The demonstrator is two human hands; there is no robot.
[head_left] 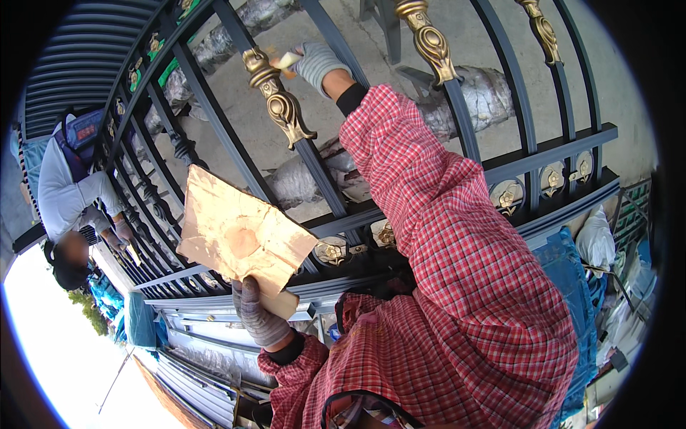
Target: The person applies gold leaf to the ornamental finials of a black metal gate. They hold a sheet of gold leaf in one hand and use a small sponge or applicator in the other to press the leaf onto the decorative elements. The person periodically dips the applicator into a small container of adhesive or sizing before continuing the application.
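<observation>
Grey-gloved right hand [321, 66] pinching small pale pad [289, 60]; grey-gloved left hand [260, 314] gripping brown cardboard [239, 222]; loose red-checked sleeve [432, 168] risking snagging black metal gate [461, 121].

Bright daylight reaches us, the sky [50, 350] at left burnt to white, pale glare on the cardboard [211, 222], gate bars [226, 125] bowing toward the dark, blue-fringed rim.
</observation>
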